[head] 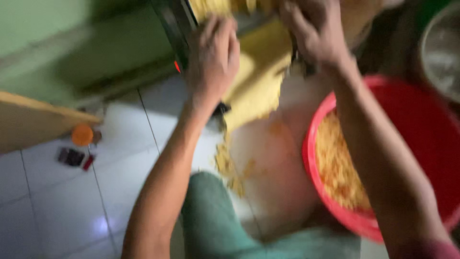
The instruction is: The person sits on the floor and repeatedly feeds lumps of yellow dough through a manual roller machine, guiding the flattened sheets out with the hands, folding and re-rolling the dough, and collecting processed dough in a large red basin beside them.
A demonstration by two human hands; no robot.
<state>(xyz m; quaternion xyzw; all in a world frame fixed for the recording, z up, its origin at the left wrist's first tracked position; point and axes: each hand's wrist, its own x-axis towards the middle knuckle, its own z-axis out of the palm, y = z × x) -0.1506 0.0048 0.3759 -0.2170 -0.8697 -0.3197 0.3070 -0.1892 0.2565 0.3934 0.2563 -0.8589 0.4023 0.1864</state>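
The picture is blurred by motion. My left hand [213, 55] reaches up to the dark edge of a machine [172, 29] that holds yellow crumbly food. My right hand [311, 33] is closed around a dark part at the machine's mouth. A yellow sheet of the food [258, 81] hangs below the two hands. Crumbs of it [230, 168] fall or lie beneath. A red basin [421, 124] at the right holds a heap of the same yellow crumbs [338, 168], partly hidden by my right forearm.
White floor tiles [52, 201] lie at the left, with an orange lid [82, 135] and a small dark object [72, 157] on them. A wooden board [33, 120] juts in from the left. A grey metal bowl [443, 52] stands at the upper right. My green-clothed knee [211, 220] is below.
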